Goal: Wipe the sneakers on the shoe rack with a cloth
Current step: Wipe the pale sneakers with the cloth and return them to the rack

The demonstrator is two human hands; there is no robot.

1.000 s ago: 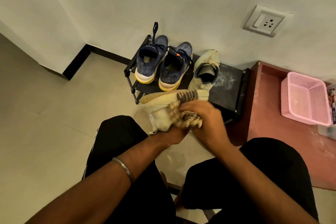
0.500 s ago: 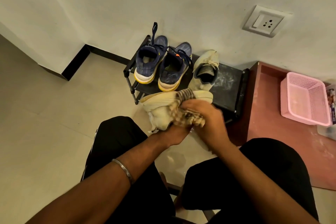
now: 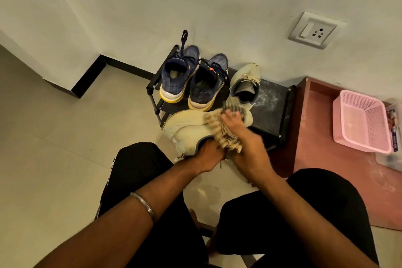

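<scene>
Beige sneaker [image 3: 189,128] held on its side before black shoe rack [image 3: 272,111], striped cloth [image 3: 219,130] pressed on it; two navy sneakers [image 3: 191,80] and beige mate [image 3: 245,85] on rack

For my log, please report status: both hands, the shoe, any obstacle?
Left hand grips beige sneaker at its opening. Right hand presses striped cloth on it. Three shoes wait on shoe rack. Nothing in the way.
</scene>
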